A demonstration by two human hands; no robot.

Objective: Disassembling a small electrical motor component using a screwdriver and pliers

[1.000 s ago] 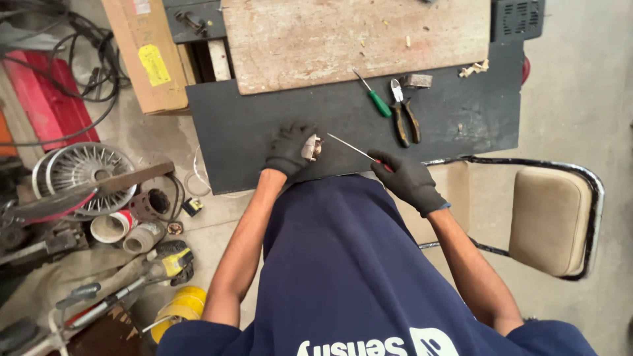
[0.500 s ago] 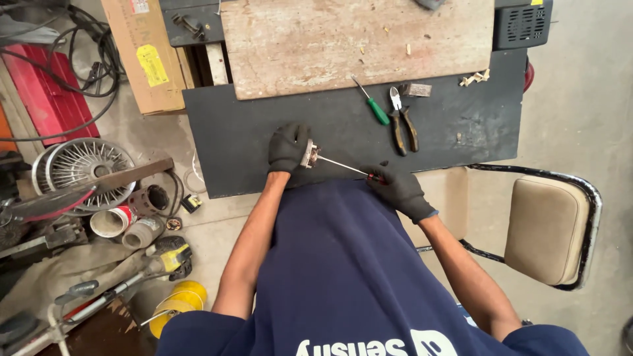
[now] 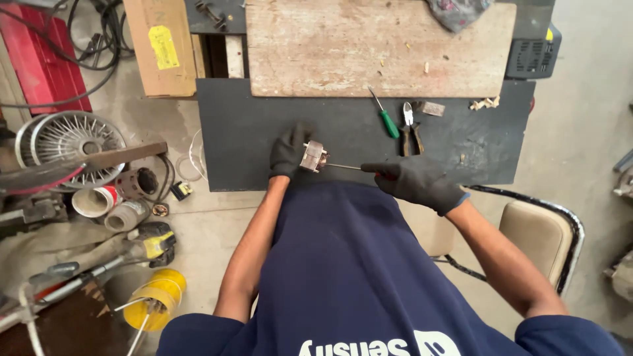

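My left hand (image 3: 289,151), in a black glove, grips a small round metal part (image 3: 312,157) over the near edge of a dark mat (image 3: 250,132). My right hand (image 3: 414,180), also gloved, holds a screwdriver (image 3: 344,167) with a thin shaft; its tip lies level and meets the metal part from the right. A green-handled screwdriver (image 3: 385,116) and a pair of pliers (image 3: 409,130) lie on the mat just beyond my right hand.
A worn wooden board (image 3: 369,46) lies behind the mat. A cardboard box (image 3: 158,46) stands at the back left. A fan guard (image 3: 66,142), pipe pieces, a drill (image 3: 148,244) and a yellow reel (image 3: 151,306) crowd the floor at left. A padded chair (image 3: 537,240) stands at right.
My hands have dropped nearer to my body. The screwdriver shaft, angled up a second ago, now lies level against the metal part. The view has shifted slightly.
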